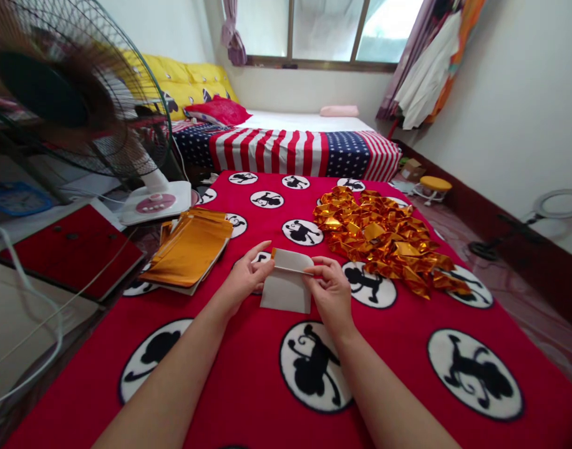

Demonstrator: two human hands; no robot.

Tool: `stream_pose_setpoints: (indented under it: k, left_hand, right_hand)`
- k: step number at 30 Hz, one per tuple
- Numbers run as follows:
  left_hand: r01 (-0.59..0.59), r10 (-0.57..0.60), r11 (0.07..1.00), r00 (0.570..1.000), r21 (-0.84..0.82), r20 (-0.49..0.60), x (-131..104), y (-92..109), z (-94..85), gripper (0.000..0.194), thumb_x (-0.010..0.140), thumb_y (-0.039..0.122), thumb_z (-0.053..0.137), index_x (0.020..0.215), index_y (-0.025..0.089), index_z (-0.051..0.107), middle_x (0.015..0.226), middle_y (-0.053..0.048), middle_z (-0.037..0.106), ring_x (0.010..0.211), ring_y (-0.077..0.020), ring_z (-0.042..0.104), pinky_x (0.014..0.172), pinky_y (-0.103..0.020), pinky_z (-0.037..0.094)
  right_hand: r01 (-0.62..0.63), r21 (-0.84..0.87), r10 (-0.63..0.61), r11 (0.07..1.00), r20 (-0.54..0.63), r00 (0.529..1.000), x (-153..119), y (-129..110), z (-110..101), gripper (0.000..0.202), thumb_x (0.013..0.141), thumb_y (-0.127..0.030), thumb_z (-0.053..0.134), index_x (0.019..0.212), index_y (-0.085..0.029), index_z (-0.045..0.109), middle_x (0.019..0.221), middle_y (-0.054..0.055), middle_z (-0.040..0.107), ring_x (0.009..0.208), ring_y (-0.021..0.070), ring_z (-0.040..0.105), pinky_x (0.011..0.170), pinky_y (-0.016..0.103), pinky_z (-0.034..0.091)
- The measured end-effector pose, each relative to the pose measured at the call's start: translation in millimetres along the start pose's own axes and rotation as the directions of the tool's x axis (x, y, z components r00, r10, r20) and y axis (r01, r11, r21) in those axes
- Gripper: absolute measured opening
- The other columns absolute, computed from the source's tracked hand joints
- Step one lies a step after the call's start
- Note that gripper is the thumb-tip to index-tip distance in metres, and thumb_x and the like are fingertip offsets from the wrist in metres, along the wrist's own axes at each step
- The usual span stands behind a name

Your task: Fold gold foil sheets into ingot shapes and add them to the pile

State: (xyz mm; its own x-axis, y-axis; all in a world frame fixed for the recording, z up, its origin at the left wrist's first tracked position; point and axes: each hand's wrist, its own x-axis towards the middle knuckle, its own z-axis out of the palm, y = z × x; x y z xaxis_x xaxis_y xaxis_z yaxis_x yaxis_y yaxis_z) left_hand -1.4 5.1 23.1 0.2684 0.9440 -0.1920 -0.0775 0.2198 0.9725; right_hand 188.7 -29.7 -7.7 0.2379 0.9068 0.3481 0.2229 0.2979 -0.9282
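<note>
The sheet of paper (286, 292), pale side up, lies between both hands on the red worktop (248, 380); the left hand (248, 277) and right hand (331, 288) pinch its folded edge at either end, apparently to keep the crease straight.

Your red cloth (248, 374) w/ monkey roundels: 1 stack gold-foil sheets (192, 240), L side; 1 heap folded gold-foil pcs (383, 234), R.

Head view: forward and down, close above red cloth (400, 333).
</note>
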Motion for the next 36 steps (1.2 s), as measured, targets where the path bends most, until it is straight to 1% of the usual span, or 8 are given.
stream_pose_setpoints:
  k: [5, 8, 12, 18, 21, 26, 33, 36]
  left_hand:
    - [-0.047, 0.046, 0.998, 0.999, -0.049, -0.013, 2.6, -8.6, 3.9, 0.094, 0.059, 0.037, 0.083, 0.142, 0.018, 0.042, 0.084, -0.003, 0.071, 0.073, -0.0176, 0.067, 0.064, -0.025, 0.051]
    - [-0.073, 0.071, 0.997, 0.995, -0.033, -0.068, 4.7, -12.7, 3.2, 0.092, 0.056, 0.031, 0.084, 0.139, 0.015, 0.047, 0.087, -0.004, 0.072, 0.077, -0.0172, 0.067, 0.067, -0.023, 0.050]
    - [-0.064, 0.063, 0.998, 0.996, -0.017, -0.070, 3.7, -13.2, 2.6, 0.090, 0.062, 0.034, 0.081, 0.142, 0.017, 0.044, 0.081, -0.002, 0.071, 0.069, -0.0143, 0.064, 0.061, -0.021, 0.048]
    - [-0.073, 0.071, 0.997, 0.995, -0.020, -0.071, -1.5, -10.2, 1.8, 0.091, 0.068, 0.043, 0.077, 0.146, 0.019, 0.037, 0.073, 0.001, 0.068, 0.065, -0.0133, 0.063, 0.059, -0.021, 0.051]
    - [-0.084, 0.080, 0.996, 0.995, -0.045, -0.067, -3.1, -8.9, -2.7, 0.079, 0.068, 0.042, 0.078, 0.139, 0.023, 0.048, 0.079, 0.001, 0.068, 0.066, -0.0115, 0.064, 0.061, -0.021, 0.052]
    - [-0.048, 0.052, 0.998, 0.994, -0.045, 0.096, -6.9, -2.9, -7.6, 0.047, 0.068, 0.040, 0.079, 0.109, 0.017, 0.073, 0.104, -0.008, 0.071, 0.087, -0.0191, 0.068, 0.075, -0.026, 0.054]
    - [-0.127, 0.120, 0.990, 0.987, 0.062, 0.103, -9.2, -3.6, -12.3, 0.033, 0.070, 0.042, 0.077, 0.094, 0.020, 0.079, 0.116, -0.008, 0.068, 0.089, -0.0178, 0.065, 0.069, -0.021, 0.052]
    - [-0.143, 0.133, 0.986, 0.984, 0.086, 0.116, -9.1, -4.4, -12.3, 0.030, 0.071, 0.041, 0.076, 0.091, 0.019, 0.079, 0.120, -0.009, 0.066, 0.095, -0.0197, 0.064, 0.072, -0.022, 0.052]
  right_hand:
    - [-0.012, 0.024, 0.010, 1.000, 0.065, 0.998, 0.7, -1.1, -0.3, 0.014, 0.077, -0.018, 0.060, 0.080, -0.022, 0.073, 0.111, 0.009, 0.059, 0.104, 0.0222, 0.061, 0.069, 0.027, 0.055]
    - [-0.081, 0.101, 0.070, 0.992, 0.111, 0.991, 1.5, -2.3, -0.2, 0.013, 0.077, -0.023, 0.060, 0.080, -0.020, 0.073, 0.110, 0.010, 0.064, 0.097, 0.0222, 0.065, 0.074, 0.030, 0.055]
    - [-0.200, 0.107, 0.185, 0.974, 0.137, 0.973, 1.5, 0.8, 0.5, 0.017, 0.078, -0.031, 0.065, 0.085, -0.019, 0.074, 0.084, 0.006, 0.073, 0.079, 0.0206, 0.068, 0.070, 0.031, 0.054]
    - [-0.264, 0.120, 0.262, 0.957, 0.037, 0.964, 1.0, 6.3, -1.1, 0.023, 0.074, -0.035, 0.070, 0.088, -0.017, 0.075, 0.085, 0.007, 0.075, 0.079, 0.0219, 0.069, 0.071, 0.031, 0.053]
    - [-0.303, 0.193, 0.314, 0.933, -0.028, 0.949, 2.5, 5.3, -2.4, 0.026, 0.071, -0.036, 0.074, 0.088, -0.016, 0.075, 0.086, 0.007, 0.076, 0.079, 0.0217, 0.069, 0.072, 0.031, 0.053]
    - [-0.311, 0.243, 0.327, 0.919, -0.030, 0.944, 3.2, 5.1, -2.3, 0.027, 0.068, -0.037, 0.077, 0.085, -0.017, 0.075, 0.084, 0.007, 0.076, 0.077, 0.0212, 0.069, 0.071, 0.031, 0.053]
    - [-0.314, 0.248, 0.333, 0.916, -0.037, 0.942, 2.1, 8.0, -1.8, 0.026, 0.069, -0.036, 0.076, 0.087, -0.017, 0.075, 0.086, 0.007, 0.076, 0.078, 0.0210, 0.068, 0.071, 0.031, 0.052]
    - [-0.326, 0.230, 0.343, 0.917, -0.038, 0.939, 2.4, 6.2, -2.5, 0.027, 0.069, -0.035, 0.075, 0.088, -0.017, 0.076, 0.087, 0.008, 0.076, 0.078, 0.0213, 0.068, 0.072, 0.031, 0.051]
